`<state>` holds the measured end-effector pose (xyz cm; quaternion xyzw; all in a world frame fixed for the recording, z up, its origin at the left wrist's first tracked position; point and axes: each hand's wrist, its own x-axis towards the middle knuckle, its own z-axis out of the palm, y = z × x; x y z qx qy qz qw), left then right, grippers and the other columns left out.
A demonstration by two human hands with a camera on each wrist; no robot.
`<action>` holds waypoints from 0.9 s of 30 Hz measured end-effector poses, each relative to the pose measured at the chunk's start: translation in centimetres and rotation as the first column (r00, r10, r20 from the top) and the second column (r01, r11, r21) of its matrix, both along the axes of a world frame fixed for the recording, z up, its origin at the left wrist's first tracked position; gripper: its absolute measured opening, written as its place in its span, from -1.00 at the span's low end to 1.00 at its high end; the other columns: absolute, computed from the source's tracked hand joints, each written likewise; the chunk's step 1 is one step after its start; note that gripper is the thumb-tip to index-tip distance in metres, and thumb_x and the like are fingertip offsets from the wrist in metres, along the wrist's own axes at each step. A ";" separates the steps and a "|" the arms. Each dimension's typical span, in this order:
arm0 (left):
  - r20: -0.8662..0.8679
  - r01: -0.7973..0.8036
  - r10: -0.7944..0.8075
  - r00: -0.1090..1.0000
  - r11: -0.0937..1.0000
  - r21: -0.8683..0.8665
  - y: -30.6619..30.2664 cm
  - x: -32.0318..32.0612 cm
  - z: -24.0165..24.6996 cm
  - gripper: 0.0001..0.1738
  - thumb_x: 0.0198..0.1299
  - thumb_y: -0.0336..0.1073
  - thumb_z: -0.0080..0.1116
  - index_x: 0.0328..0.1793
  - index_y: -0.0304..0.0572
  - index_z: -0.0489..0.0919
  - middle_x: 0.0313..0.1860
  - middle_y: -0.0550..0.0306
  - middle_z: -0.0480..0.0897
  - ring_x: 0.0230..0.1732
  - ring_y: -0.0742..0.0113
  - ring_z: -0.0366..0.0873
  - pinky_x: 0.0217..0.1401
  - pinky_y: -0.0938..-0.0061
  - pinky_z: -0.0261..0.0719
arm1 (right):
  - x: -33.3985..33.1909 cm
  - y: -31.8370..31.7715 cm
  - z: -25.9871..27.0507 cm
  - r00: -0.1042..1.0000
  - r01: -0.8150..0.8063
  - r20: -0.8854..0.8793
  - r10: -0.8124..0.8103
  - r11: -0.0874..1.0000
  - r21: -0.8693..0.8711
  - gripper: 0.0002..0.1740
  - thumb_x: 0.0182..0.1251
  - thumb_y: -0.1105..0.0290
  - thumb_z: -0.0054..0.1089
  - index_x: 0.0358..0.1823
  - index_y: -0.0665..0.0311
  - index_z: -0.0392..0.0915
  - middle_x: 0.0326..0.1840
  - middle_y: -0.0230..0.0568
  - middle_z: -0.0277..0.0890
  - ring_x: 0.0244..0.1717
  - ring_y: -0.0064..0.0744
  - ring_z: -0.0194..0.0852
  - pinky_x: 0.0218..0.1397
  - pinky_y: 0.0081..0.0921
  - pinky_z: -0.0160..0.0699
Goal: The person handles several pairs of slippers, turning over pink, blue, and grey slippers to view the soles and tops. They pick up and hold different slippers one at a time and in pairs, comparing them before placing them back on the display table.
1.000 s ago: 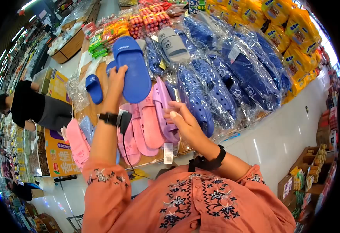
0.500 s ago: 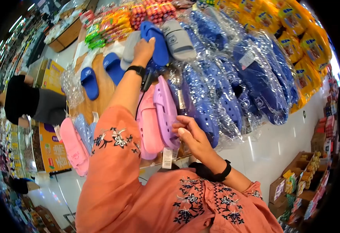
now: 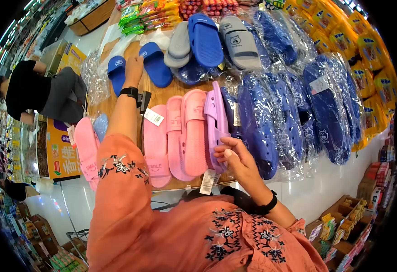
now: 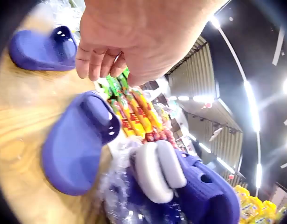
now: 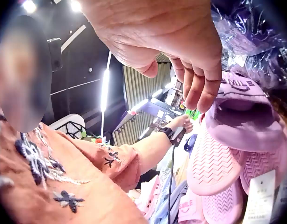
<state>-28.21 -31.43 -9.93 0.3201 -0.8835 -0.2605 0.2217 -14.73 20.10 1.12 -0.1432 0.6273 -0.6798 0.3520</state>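
Note:
In the head view my left hand (image 3: 134,71) reaches over the table between a small blue slipper (image 3: 117,72) and a larger blue slipper (image 3: 156,68). Its fingers hang loosely, and the left wrist view shows nothing in them. My right hand (image 3: 240,163) stays low beside a purple slipper (image 3: 215,122), relaxed fingers overlapping its edge. From the right wrist, that purple slipper (image 5: 246,116) leans on pink ones, just by the fingertips. Another blue slipper (image 3: 206,43) rests against a grey pair (image 3: 178,47), on plastic-wrapped slippers.
Pink slippers (image 3: 194,136) line the table's near edge, one with a white tag (image 3: 154,117). Wrapped blue slippers (image 3: 259,122) pile up on the right, beside yellow bags (image 3: 375,86). Bagged snacks (image 3: 148,16) lie at the back. A person in black (image 3: 26,86) stands at left.
The left hand carried a blue slipper right and set it down between the grey slippers. It then let go and moved back left to the small blue ones. The right hand barely moved.

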 end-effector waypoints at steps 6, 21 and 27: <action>0.158 -0.126 0.111 0.981 0.988 0.090 -0.6 0.4 -4.4 -0.13 0.21 0.27 0.30 0.16 -0.60 0.63 0.19 -0.53 0.64 0.30 -0.36 0.58 0.35 0.05 0.51 | 0.2 -0.3 0.5 0.999 0.016 0.034 -0.017 0.999 0.031 -0.53 0.70 0.28 -0.05 0.46 0.41 0.29 0.19 -0.05 0.57 0.15 -0.39 0.58 0.25 -0.42 0.56; 0.164 -0.352 0.378 0.911 0.921 -0.167 -2.5 1.7 -3.1 -0.51 0.35 -0.08 0.20 0.13 -0.41 0.47 0.17 -0.41 0.61 0.10 -0.32 0.69 0.17 -0.01 0.69 | 0.5 -1.9 0.2 0.990 0.046 0.127 -0.063 0.990 0.136 -0.58 0.68 0.29 -0.06 0.39 0.40 0.32 0.07 -0.05 0.63 -0.03 -0.34 0.68 0.04 -0.40 0.65; 0.322 -0.346 0.388 0.864 0.921 -0.182 -5.0 1.9 -3.0 -0.07 0.11 0.23 0.46 0.26 -0.51 0.45 0.28 -0.34 0.53 0.24 -0.25 0.63 0.25 0.04 0.66 | 0.7 -1.9 0.1 0.992 0.027 0.118 -0.045 0.988 0.152 -0.61 0.67 0.34 -0.07 0.37 0.37 0.34 0.07 -0.08 0.64 -0.02 -0.38 0.67 0.06 -0.42 0.64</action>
